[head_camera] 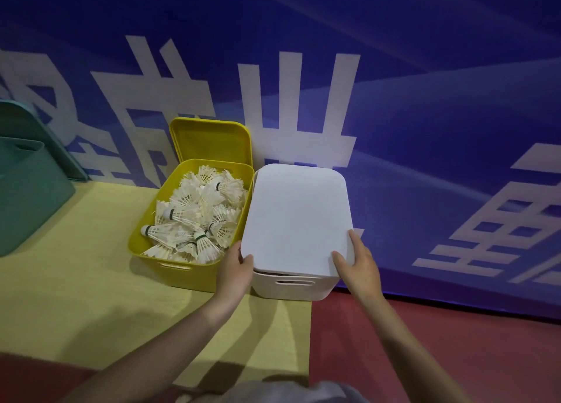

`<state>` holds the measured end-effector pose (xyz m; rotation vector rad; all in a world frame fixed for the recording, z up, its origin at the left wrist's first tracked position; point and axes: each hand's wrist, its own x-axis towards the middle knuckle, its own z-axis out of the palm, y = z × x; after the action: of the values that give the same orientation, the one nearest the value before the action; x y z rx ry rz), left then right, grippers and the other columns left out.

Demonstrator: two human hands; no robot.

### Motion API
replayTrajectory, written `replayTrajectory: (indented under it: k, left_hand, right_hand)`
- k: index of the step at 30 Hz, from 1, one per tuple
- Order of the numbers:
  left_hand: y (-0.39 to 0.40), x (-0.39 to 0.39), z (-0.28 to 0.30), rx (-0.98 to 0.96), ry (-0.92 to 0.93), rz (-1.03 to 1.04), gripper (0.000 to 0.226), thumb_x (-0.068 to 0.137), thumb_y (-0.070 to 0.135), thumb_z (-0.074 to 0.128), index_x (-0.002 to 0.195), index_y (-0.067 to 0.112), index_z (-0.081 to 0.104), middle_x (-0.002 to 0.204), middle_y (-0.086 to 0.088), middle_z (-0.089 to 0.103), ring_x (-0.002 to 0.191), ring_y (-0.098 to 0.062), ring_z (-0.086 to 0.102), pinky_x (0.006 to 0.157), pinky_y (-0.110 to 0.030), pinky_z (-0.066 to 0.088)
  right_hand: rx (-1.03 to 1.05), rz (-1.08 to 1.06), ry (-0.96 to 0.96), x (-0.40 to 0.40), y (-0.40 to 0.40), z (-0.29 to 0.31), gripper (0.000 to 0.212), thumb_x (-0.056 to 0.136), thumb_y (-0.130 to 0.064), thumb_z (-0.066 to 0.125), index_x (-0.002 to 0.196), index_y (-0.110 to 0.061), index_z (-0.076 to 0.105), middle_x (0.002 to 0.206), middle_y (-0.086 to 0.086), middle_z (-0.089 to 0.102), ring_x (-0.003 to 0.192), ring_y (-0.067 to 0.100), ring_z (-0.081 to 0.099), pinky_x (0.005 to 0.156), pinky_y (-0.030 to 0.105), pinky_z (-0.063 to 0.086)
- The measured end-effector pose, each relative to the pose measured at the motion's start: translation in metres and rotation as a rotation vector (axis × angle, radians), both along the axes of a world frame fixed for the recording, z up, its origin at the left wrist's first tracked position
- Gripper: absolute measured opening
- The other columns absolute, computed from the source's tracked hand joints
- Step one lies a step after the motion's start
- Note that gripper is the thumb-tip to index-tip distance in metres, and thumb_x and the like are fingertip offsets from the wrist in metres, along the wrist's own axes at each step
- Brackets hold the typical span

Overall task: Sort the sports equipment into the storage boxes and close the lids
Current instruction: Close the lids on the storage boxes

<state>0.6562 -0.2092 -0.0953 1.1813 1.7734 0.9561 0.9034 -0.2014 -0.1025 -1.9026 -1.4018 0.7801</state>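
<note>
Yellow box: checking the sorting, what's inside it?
The yellow box holds a pile of white shuttlecocks. Anything beneath the pile is covered.

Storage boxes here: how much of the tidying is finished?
Done: shuttlecocks fill the yellow box. In hand: both hands, left and right, grip the white lid over the white box. Left: the yellow lid leans behind; the teal box stands open.
</note>
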Motion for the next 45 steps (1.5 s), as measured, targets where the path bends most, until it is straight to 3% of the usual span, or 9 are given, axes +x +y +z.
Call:
replayTrajectory:
  k: [6, 13, 17, 22, 25, 28, 32, 39, 45]
  left_hand:
    - [0.013, -0.005, -0.001, -0.004, -0.039, -0.021, 0.031, 0.099, 0.018, 0.043, 0.128, 0.017, 0.050, 0.107, 0.007, 0.058, 0.093, -0.010, 0.055, 0.074, -0.030, 0.044]
    - [0.033, 0.012, 0.000, -0.012, -0.112, 0.080, 0.040, 0.100, 0.018, 0.039, 0.140, 0.014, 0.041, 0.131, -0.004, 0.055, 0.116, -0.024, 0.053, 0.091, -0.032, 0.042]
    - [0.021, 0.014, -0.008, 0.068, -0.115, 0.053, 0.038, 0.101, 0.013, 0.036, 0.138, 0.016, 0.042, 0.131, -0.001, 0.054, 0.117, -0.020, 0.052, 0.092, -0.031, 0.041]
    - [0.005, 0.015, -0.024, 0.098, -0.109, 0.079, 0.042, 0.101, 0.008, 0.032, 0.142, 0.015, 0.037, 0.136, 0.000, 0.048, 0.124, -0.017, 0.046, 0.101, -0.031, 0.038]
    - [0.003, 0.012, -0.029, 0.092, -0.073, 0.041, 0.045, 0.101, 0.009, 0.032, 0.145, 0.017, 0.034, 0.143, 0.001, 0.045, 0.131, -0.017, 0.042, 0.109, -0.039, 0.036]
    - [0.020, 0.012, -0.013, 0.080, 0.011, -0.045, 0.049, 0.099, 0.005, 0.031, 0.145, 0.019, 0.031, 0.141, 0.008, 0.042, 0.127, -0.008, 0.040, 0.106, -0.030, 0.033]
    - [0.062, 0.014, 0.013, 0.016, 0.262, -0.175, 0.054, 0.099, 0.008, 0.035, 0.150, 0.013, 0.020, 0.154, -0.003, 0.026, 0.140, -0.024, 0.029, 0.109, -0.035, 0.030]
    - [0.132, 0.022, 0.018, 0.004, 0.503, -0.238, 0.050, 0.097, 0.014, 0.038, 0.146, 0.008, 0.028, 0.151, -0.015, 0.023, 0.135, -0.033, 0.033, 0.105, -0.039, 0.034]
    - [0.188, 0.021, 0.018, -0.022, 0.462, -0.168, 0.053, 0.095, 0.014, 0.041, 0.146, 0.008, 0.030, 0.143, -0.021, 0.035, 0.128, -0.037, 0.040, 0.103, -0.040, 0.038]
  right_hand:
    - [-0.015, 0.079, -0.127, 0.011, -0.004, -0.004, 0.068, 0.092, -0.051, 0.052, 0.151, -0.033, 0.022, 0.138, -0.002, 0.053, 0.121, 0.023, 0.054, 0.091, 0.036, 0.046]
    - [0.004, 0.050, -0.118, 0.009, -0.008, -0.005, 0.068, 0.092, -0.051, 0.051, 0.151, -0.035, 0.022, 0.134, -0.004, 0.057, 0.118, 0.021, 0.056, 0.089, 0.032, 0.046]
    - [-0.005, 0.096, -0.204, 0.011, -0.013, -0.007, 0.067, 0.094, -0.052, 0.046, 0.152, -0.036, 0.017, 0.131, -0.004, 0.058, 0.110, 0.020, 0.059, 0.076, 0.030, 0.043]
    - [0.023, 0.151, -0.282, 0.010, -0.012, -0.010, 0.067, 0.096, -0.051, 0.042, 0.153, -0.032, 0.012, 0.128, -0.001, 0.055, 0.112, 0.017, 0.054, 0.074, 0.028, 0.038]
    - [0.004, 0.171, -0.247, 0.009, -0.011, -0.010, 0.067, 0.096, -0.051, 0.041, 0.153, -0.033, 0.009, 0.129, 0.000, 0.051, 0.113, 0.018, 0.052, 0.075, 0.028, 0.039]
    - [-0.006, 0.177, -0.241, 0.008, -0.005, -0.011, 0.068, 0.096, -0.051, 0.039, 0.153, -0.033, 0.005, 0.128, 0.001, 0.046, 0.115, 0.019, 0.048, 0.075, 0.031, 0.041]
    - [-0.022, 0.148, -0.271, 0.003, 0.021, -0.008, 0.067, 0.097, -0.046, 0.041, 0.152, -0.029, 0.007, 0.126, 0.006, 0.042, 0.118, 0.024, 0.042, 0.072, 0.034, 0.038]
    - [-0.030, 0.117, -0.247, -0.002, 0.070, 0.000, 0.064, 0.098, -0.041, 0.041, 0.152, -0.022, 0.013, 0.138, 0.011, 0.039, 0.125, 0.028, 0.040, 0.087, 0.039, 0.041]
    - [-0.088, 0.200, -0.224, -0.002, 0.116, 0.013, 0.066, 0.099, -0.044, 0.040, 0.153, -0.022, 0.010, 0.149, 0.009, 0.026, 0.134, 0.029, 0.035, 0.106, 0.043, 0.032]
